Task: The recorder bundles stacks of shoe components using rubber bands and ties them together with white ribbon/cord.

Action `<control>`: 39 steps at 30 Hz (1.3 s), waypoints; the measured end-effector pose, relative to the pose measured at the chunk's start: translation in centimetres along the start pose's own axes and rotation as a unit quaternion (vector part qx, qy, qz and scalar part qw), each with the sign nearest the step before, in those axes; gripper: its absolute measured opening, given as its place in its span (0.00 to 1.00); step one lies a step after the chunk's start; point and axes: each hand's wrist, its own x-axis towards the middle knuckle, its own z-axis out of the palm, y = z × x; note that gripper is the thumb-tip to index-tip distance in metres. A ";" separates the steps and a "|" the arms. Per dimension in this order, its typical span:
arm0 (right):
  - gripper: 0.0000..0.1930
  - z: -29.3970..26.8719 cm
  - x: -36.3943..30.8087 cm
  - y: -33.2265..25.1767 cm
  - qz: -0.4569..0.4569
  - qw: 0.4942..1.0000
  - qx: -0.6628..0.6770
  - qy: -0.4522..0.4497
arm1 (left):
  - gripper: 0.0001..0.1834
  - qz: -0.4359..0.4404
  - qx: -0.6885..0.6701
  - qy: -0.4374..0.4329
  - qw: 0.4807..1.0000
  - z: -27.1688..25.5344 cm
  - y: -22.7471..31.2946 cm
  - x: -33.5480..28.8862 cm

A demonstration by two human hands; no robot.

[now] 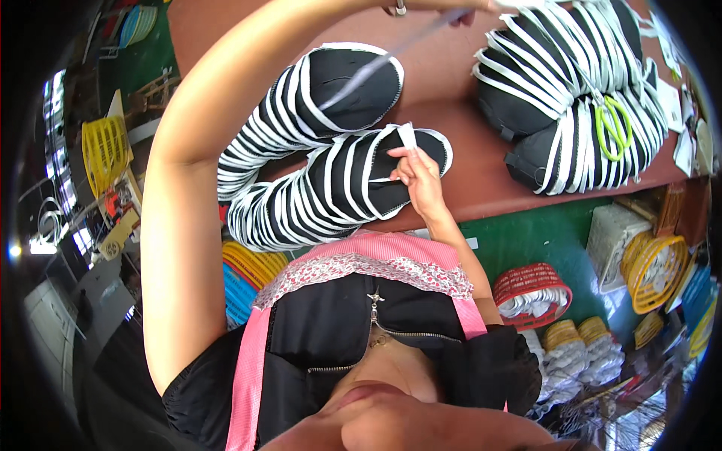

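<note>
Two curved rows of overlapping black pieces with white edging, the far row (pixel 361 79) and the near row (pixel 331 180), lie on the reddish-brown tabletop (pixel 451 120). My right hand (pixel 421 180) is closed at the near row's rounded end, with a short white strip end (pixel 407 135) pinched at its fingertips. Across the top reaches my left arm; my left hand (pixel 462 16) is partly cut off by the upper edge. A motion-smeared white strip (pixel 391 56) runs from the far row up to its closed fingers.
At the right of the table sits a bundle of similar black-and-white pieces (pixel 556 83), with green-handled scissors (pixel 613 128) on it. Below the table's edge stand a red basket (pixel 526 289) of white material and a yellow basket (pixel 654 270). Stacked yellow baskets (pixel 105 154) are at left.
</note>
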 end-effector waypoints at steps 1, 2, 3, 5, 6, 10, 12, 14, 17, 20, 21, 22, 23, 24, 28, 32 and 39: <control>0.19 -0.2 0.0 -0.2 -0.018 0.999 0.026 0.006 | 0.11 -0.023 0.044 -0.025 0.998 1.1 -1.8 -1.1; 0.18 -0.3 0.0 -0.5 -0.035 0.998 0.053 0.011 | 0.11 -0.048 0.087 -0.050 0.994 1.8 -3.4 -2.3; 0.16 -0.8 -0.1 -1.5 -0.070 0.992 0.056 0.087 | 0.09 -0.011 0.219 -0.098 0.971 2.9 -4.0 -2.6; 0.16 -1.0 0.2 -4.0 -0.121 0.981 0.105 0.112 | 0.08 -0.038 0.330 -0.112 0.937 3.8 -5.5 -7.2; 0.16 -1.2 0.4 -5.3 -0.142 0.975 0.121 0.123 | 0.10 0.004 0.337 -0.078 0.938 4.5 -9.1 -9.8; 0.18 -0.7 0.6 -10.8 -0.209 0.970 0.054 0.110 | 0.07 -0.115 0.397 -0.184 0.892 4.7 -12.3 -15.9; 0.16 -0.4 1.0 -13.1 -0.234 0.960 0.006 0.150 | 0.06 -0.031 0.483 -0.129 0.865 4.6 -14.0 -18.4; 0.15 -1.9 2.1 -15.6 -0.307 0.920 -0.010 0.243 | 0.06 -0.037 0.476 -0.111 0.872 5.5 -14.0 -18.9; 0.12 -7.3 2.0 -22.2 -0.402 0.873 0.018 0.277 | 0.07 -0.081 0.431 -0.122 0.890 6.4 -12.4 -18.2; 0.10 -9.9 2.8 -29.1 -0.399 0.881 0.046 0.249 | 0.13 -0.102 0.419 -0.130 0.893 6.8 -12.2 -18.9; 0.09 -10.0 3.9 -30.9 -0.383 0.891 0.034 0.241 | 0.09 -0.107 0.427 -0.125 0.889 6.9 -12.4 -19.4; 0.09 -10.1 5.4 -32.4 -0.368 0.899 0.019 0.234 | 0.07 -0.111 0.434 -0.120 0.886 7.0 -12.7 -19.7; 0.09 -10.0 6.9 -33.7 -0.354 0.907 -0.005 0.227 | 0.06 -0.099 0.427 -0.111 0.892 6.9 -12.9 -19.9; 0.09 -10.3 8.5 -34.6 -0.340 0.914 -0.031 0.220 | 0.05 -0.113 0.418 -0.128 0.892 6.7 -12.5 -19.8; 0.20 -8.4 13.2 -34.9 -0.311 0.847 -0.424 0.075 | 0.09 -0.141 0.425 -0.195 0.873 7.3 -13.7 -18.5; 0.29 1.0 7.6 -26.7 -0.442 0.318 -0.810 0.217 | 0.09 -0.133 0.417 -0.179 0.881 8.0 -14.4 -19.0; 0.21 1.4 -1.9 -6.1 0.040 0.846 -0.531 0.023 | 0.09 -0.063 0.425 -0.122 0.895 7.8 -14.1 -19.3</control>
